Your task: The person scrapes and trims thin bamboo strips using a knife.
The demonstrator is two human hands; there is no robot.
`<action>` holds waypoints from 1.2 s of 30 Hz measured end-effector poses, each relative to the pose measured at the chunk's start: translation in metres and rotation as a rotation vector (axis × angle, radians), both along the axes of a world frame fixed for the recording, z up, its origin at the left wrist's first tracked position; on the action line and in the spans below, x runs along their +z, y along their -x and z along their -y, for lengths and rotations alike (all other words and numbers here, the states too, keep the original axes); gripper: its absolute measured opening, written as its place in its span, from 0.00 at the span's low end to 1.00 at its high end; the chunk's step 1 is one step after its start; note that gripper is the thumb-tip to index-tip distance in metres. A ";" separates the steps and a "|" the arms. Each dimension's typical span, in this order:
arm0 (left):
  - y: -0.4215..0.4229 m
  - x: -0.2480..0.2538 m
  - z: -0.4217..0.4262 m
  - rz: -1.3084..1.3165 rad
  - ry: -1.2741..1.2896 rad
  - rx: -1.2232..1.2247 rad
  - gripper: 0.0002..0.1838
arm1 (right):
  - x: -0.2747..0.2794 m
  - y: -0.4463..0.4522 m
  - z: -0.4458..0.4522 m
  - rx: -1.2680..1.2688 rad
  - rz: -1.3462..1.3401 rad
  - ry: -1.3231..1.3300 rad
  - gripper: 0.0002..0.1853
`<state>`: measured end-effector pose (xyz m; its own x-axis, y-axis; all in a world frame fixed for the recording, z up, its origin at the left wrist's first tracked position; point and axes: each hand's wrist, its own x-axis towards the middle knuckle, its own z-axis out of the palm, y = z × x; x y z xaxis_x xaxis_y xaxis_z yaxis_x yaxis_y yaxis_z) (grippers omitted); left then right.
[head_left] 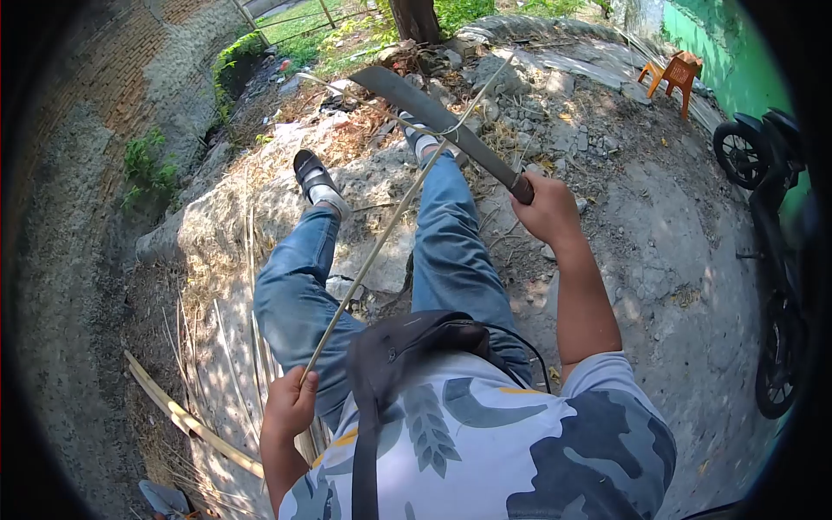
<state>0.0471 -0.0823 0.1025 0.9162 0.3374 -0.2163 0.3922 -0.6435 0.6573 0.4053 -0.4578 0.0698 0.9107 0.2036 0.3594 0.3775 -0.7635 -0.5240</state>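
Note:
My right hand is closed round the brown handle of a machete, whose broad blade points up and to the left. In my left hand is the lower end of a long, thin bamboo strip. The strip slants up to the right, between my legs and past my right foot. The blade crosses the strip near its upper part, where a thin sliver curls off to the left. Whether blade and strip touch there is hard to tell.
Split bamboo and thin strips lie on the ground at the lower left. A brick wall stands left. Rubble and a tree trunk are ahead. An orange plastic chair and a motorcycle stand at the right.

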 end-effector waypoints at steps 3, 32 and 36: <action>-0.009 -0.020 -0.014 0.033 0.032 -0.031 0.26 | -0.001 0.027 -0.021 0.090 -0.021 -0.007 0.12; -0.014 -0.081 -0.075 0.048 0.095 -0.002 0.30 | -0.023 0.027 -0.062 0.322 0.161 0.280 0.11; 0.011 -0.078 -0.088 -0.034 -0.018 0.008 0.30 | 0.000 -0.028 -0.031 -0.037 -0.007 0.231 0.09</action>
